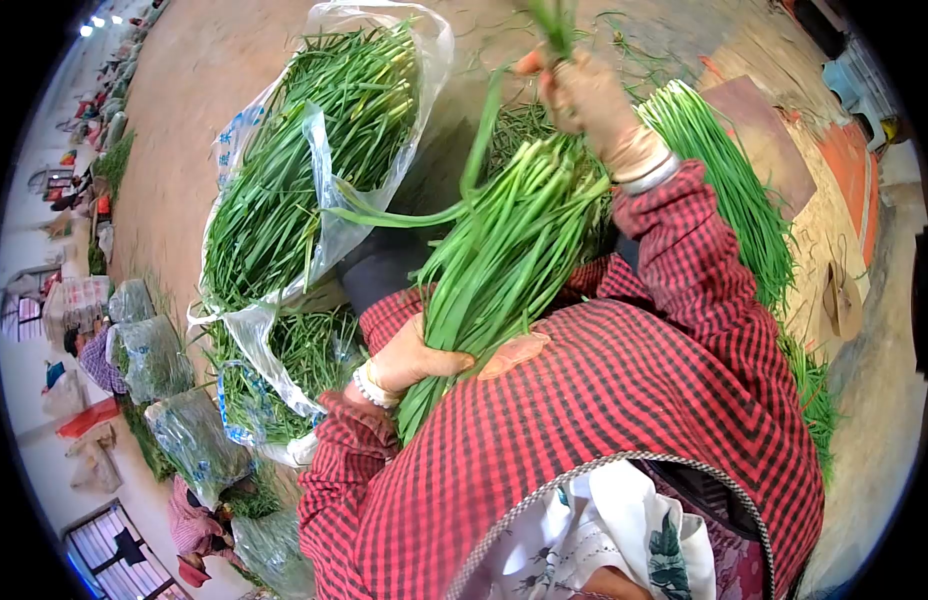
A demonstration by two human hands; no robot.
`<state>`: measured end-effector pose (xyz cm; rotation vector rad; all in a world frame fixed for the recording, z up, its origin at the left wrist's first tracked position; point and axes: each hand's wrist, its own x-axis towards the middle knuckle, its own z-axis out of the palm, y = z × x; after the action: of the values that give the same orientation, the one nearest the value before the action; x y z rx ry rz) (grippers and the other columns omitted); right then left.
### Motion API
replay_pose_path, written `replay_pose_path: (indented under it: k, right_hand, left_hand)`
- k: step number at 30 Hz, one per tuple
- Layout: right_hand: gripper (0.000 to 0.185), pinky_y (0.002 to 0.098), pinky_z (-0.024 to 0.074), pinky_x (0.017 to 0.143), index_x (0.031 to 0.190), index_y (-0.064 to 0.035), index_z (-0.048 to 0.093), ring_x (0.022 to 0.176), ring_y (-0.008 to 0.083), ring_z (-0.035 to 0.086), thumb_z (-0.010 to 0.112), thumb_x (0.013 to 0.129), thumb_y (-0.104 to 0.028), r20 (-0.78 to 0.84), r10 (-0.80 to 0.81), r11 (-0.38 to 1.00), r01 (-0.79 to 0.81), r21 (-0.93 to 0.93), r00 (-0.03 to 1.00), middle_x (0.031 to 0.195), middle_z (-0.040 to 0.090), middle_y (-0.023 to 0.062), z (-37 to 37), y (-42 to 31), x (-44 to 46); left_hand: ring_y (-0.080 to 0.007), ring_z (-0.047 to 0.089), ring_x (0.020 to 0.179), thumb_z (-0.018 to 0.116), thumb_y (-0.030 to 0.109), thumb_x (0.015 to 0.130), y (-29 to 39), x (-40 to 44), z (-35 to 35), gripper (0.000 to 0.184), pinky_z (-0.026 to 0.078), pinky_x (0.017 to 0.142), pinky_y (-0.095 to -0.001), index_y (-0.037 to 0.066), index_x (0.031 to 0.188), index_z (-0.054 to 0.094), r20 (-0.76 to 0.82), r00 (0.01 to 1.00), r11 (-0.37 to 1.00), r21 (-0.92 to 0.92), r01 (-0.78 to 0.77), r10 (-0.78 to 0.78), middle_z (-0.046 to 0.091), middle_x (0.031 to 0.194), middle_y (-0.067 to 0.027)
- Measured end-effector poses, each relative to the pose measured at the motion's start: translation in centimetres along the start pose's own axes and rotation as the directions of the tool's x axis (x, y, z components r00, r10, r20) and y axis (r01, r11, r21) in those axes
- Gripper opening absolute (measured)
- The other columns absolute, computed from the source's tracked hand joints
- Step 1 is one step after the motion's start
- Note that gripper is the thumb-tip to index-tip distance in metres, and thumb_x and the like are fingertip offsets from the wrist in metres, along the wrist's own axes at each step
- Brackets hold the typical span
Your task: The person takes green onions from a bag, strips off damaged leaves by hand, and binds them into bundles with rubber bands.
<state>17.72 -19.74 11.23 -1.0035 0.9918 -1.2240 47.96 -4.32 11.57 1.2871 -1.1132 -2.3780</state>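
Note:
My left hand [419,357] is wrapped round the leafy lower part of a large bunch of long green stalks [514,240], which rests against my checked apron. The bunch's pale cut ends point up and away from me. Above them, my right hand [587,95] is raised, its fingers closed on a few green leaves [554,25] that stick up past the frame's top edge; it is slightly blurred. One long loose leaf [414,216] hangs out to the left of the bunch. Just right of my right wrist lies a neat bundle of stalks [724,170].
An open plastic bag [424,110] full of green stalks stands at the left, with more greens [314,350] in plastic below it. Filled bags [189,435] and other people [194,525] are at the far left. Cardboard [834,240] and a blue stool [854,90] are at the right.

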Motion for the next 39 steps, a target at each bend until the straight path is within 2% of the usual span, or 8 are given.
replay_pose_path:
  k: [6,9,11,14,17,25,31,39]
  right_hand:
    - [0.026,0.0205,0.0135,0.037,0.099,-0.0051,0.061,0.040,0.0003,0.024,0.050,0.098,-0.029,-0.103,-0.130,0.978,0.144,0.151,0.986,0.053,0.030,-0.0103,-6.6,-1.2,0.4]
    - [0.038,0.0225,0.0375,0.045,0.108,-0.0014,0.060,0.051,0.0080,0.049,0.056,0.094,-0.036,-0.200,-0.058,0.991,0.033,-0.129,0.978,0.063,0.052,-0.0011,-11.3,0.1,0.4]
    - [0.059,0.0338,0.0503,0.082,0.122,0.0009,0.055,0.093,0.0243,0.063,0.063,0.087,-0.045,0.159,-0.094,0.326,0.181,-0.928,0.983,0.100,0.065,0.0166,-10.9,2.4,-1.1]
    - [0.087,0.0398,0.0299,0.109,0.140,0.0014,0.035,0.130,0.0366,0.039,0.068,0.079,-0.050,0.328,0.054,0.218,0.309,-0.926,0.943,0.140,0.041,0.0244,-6.3,-1.3,-3.3]
    - [0.089,0.0404,0.0258,0.111,0.140,0.0018,0.034,0.129,0.0370,0.039,0.069,0.076,-0.050,0.548,-0.096,0.223,0.555,-0.801,0.831,0.138,0.042,0.0251,-1.0,-0.7,-4.6]
    - [0.033,0.0355,0.0474,0.064,0.089,-0.0060,0.061,0.072,0.0269,0.060,0.050,0.096,-0.036,0.585,-0.048,0.639,0.475,-0.605,0.810,0.076,0.059,0.0132,6.3,6.0,-4.8]
    - [0.038,0.0200,0.0237,0.035,0.086,-0.0031,0.058,0.040,0.0029,0.034,0.056,0.095,-0.040,0.048,0.210,0.964,-0.215,0.159,0.977,0.053,0.041,-0.0070,3.7,3.3,-2.4]
    - [0.038,0.0216,0.0195,0.037,0.086,-0.0026,0.060,0.040,0.0028,0.028,0.058,0.093,-0.040,-0.103,-0.098,0.915,0.130,0.381,0.990,0.054,0.035,-0.0084,-6.2,-1.2,-0.5]
  left_hand:
    - [-0.0083,0.057,0.096,0.070,-0.002,0.068,1.3,-1.4,-0.1,0.049,0.046,0.087,-0.0261,0.002,0.116,0.060,-0.176,0.974,0.953,0.291,-0.085,0.140,0.066,0.104,-0.0017]
    - [-0.0090,0.057,0.095,0.069,-0.006,0.066,1.2,-2.2,-0.4,0.053,0.046,0.087,-0.0262,0.002,0.117,0.058,-0.248,0.948,0.900,0.429,-0.078,0.200,0.064,0.106,-0.0010]
    - [-0.0089,0.057,0.095,0.069,-0.005,0.066,1.1,-2.0,-0.4,0.054,0.046,0.087,-0.0262,0.002,0.118,0.058,-0.282,0.934,0.867,0.496,-0.052,0.218,0.065,0.106,-0.0015]
    - [-0.0287,0.066,0.095,0.072,0.015,0.064,0.7,-1.4,-0.9,0.067,0.051,0.084,-0.0324,0.005,0.127,0.054,-0.296,0.893,0.650,0.760,0.004,0.340,0.066,0.107,-0.0169]
    - [-0.0094,0.060,0.094,0.069,0.000,0.064,1.2,-0.5,0.5,0.060,0.046,0.089,-0.0257,0.001,0.123,0.057,-0.329,0.900,0.652,0.755,0.069,0.285,0.067,0.107,-0.0056]
    - [-0.0177,0.064,0.102,0.072,0.008,0.065,0.8,0.2,1.9,0.057,0.047,0.089,-0.0275,0.004,0.121,0.060,-0.262,0.939,0.578,0.811,0.090,0.222,0.067,0.113,-0.0091]
    - [-0.0299,0.066,0.090,0.074,0.018,0.065,-0.7,0.8,0.7,0.048,0.052,0.077,-0.0348,0.014,0.111,0.065,-0.200,0.893,0.505,0.863,-0.034,0.403,0.068,0.103,-0.0119]
    - [-0.0293,0.065,0.091,0.073,0.013,0.067,-0.6,-0.2,-0.9,0.074,0.053,0.075,-0.0361,0.020,0.136,0.048,-0.231,0.727,0.296,0.954,0.041,0.646,0.066,0.109,-0.0095]
